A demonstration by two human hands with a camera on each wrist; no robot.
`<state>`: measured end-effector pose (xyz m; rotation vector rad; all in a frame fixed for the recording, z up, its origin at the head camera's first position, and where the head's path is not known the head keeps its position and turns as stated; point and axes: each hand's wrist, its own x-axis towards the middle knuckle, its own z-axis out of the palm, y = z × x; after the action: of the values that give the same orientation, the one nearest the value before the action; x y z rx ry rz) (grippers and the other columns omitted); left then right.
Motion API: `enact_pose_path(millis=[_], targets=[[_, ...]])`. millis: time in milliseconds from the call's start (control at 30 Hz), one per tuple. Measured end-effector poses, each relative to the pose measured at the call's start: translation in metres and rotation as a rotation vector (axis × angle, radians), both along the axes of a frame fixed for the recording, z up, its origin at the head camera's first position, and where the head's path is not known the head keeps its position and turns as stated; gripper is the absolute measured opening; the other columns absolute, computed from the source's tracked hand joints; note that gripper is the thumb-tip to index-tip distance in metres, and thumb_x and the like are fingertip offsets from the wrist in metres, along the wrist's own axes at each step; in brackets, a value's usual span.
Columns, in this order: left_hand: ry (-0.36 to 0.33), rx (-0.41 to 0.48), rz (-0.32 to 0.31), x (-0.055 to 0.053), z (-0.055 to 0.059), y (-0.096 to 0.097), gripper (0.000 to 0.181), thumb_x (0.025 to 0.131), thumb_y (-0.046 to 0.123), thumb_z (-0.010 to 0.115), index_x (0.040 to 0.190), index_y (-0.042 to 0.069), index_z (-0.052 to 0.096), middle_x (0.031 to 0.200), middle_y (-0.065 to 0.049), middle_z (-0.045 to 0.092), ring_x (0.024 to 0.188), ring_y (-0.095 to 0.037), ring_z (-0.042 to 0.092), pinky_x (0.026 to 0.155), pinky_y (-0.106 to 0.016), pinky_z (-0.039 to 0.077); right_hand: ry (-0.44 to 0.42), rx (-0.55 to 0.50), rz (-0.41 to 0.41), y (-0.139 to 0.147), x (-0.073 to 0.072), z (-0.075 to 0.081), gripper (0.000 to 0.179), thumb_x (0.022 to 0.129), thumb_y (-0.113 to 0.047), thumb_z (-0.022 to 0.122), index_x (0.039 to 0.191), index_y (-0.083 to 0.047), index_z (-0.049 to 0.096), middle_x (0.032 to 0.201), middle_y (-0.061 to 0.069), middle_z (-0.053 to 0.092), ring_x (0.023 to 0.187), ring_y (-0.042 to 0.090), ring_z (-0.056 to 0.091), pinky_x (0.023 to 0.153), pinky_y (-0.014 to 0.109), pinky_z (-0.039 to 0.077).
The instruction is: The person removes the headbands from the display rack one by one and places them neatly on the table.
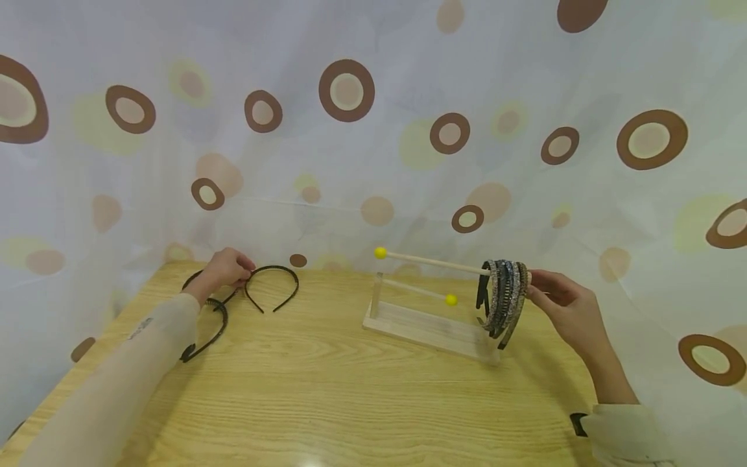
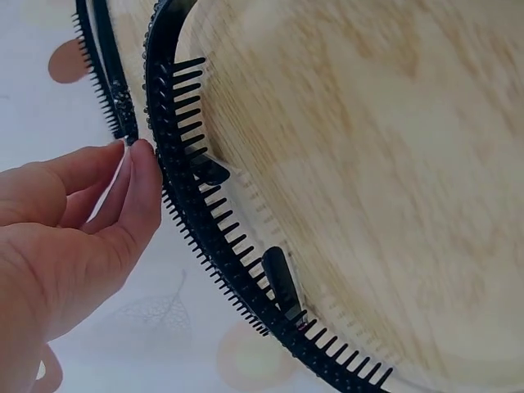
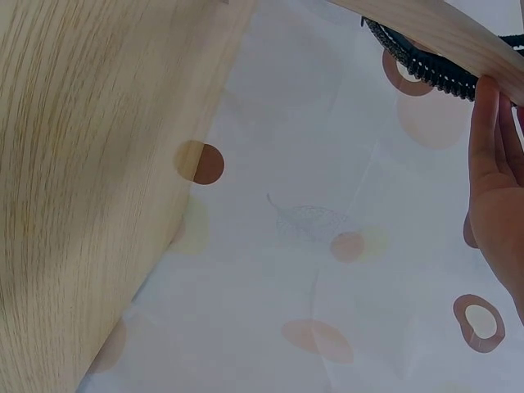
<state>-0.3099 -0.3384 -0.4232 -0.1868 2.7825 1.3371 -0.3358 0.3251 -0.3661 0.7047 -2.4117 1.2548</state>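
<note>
Plainly, our left hand [image 1: 226, 266] works at the far left of the table [image 1: 327, 402], thumb and fingertips pinching a black headband [image 2: 115, 94], probably the rightmost of those lying there. Our left sleeve [image 1: 117, 383] reaches across the near left, and a near headband [image 1: 225, 318] lies just beside it. On the right, our right hand [image 1: 572, 314] pinches the right end of the wooden stand [image 1: 432, 329], beside a row of glittery headbands [image 1: 504, 295]. That row hangs on the upper rod [image 1: 438, 261] and blocks part of our view of the stand. A yellow ball [image 1: 380, 253] caps the rod's left end. Along the far side we see a spotted curtain [image 1: 373, 162].
</note>
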Motion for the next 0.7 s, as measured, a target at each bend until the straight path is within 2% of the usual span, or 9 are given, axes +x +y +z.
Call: enact_pose_path(millis=[200, 333, 467, 700], targets=[[0.021, 0.006, 0.013, 0.002, -0.003, -0.002, 0.034, 0.104, 0.001, 0.051, 0.131, -0.018, 0.056, 0.116, -0.033, 0.062, 0.085, -0.034, 0.064, 0.072, -0.039, 0.058, -0.004, 0.008, -0.008, 0.002, -0.001, -0.003, 0.036, 0.1, -0.014, 0.069, 0.136, -0.007, 0.065, 0.118, -0.005, 0.068, 0.102, -0.002, 0.063, 0.084, 0.012, 0.05], [0.091, 0.02, 0.035, 0.007, 0.002, 0.003, 0.038, 0.106, 0.009, 0.05, 0.136, -0.013, 0.055, 0.119, -0.033, 0.063, 0.096, -0.04, 0.066, 0.077, -0.044, 0.058, 0.008, 0.011, -0.002, 0.002, -0.002, -0.004, 0.036, 0.1, -0.013, 0.069, 0.135, -0.006, 0.065, 0.118, -0.005, 0.068, 0.102, -0.002, 0.063, 0.084, 0.012, 0.049], [0.179, 0.037, 0.021, 0.013, 0.014, 0.013, 0.041, 0.109, 0.02, 0.049, 0.139, -0.008, 0.054, 0.122, -0.03, 0.063, 0.108, -0.043, 0.064, 0.086, -0.05, 0.056, 0.022, 0.008, 0.001, 0.002, -0.002, -0.002, 0.036, 0.1, -0.012, 0.069, 0.135, -0.005, 0.065, 0.117, -0.007, 0.068, 0.103, -0.002, 0.063, 0.084, 0.012, 0.049], [0.282, 0.161, 0.0, 0.03, 0.045, 0.052, 0.048, 0.108, 0.035, 0.053, 0.139, -0.003, 0.057, 0.118, -0.023, 0.066, 0.108, -0.038, 0.065, 0.091, -0.046, 0.055, 0.016, -0.005, 0.01, 0.0, 0.0, 0.0, 0.036, 0.1, -0.014, 0.069, 0.134, -0.006, 0.065, 0.117, -0.005, 0.068, 0.102, 0.0, 0.064, 0.084, 0.012, 0.049]])
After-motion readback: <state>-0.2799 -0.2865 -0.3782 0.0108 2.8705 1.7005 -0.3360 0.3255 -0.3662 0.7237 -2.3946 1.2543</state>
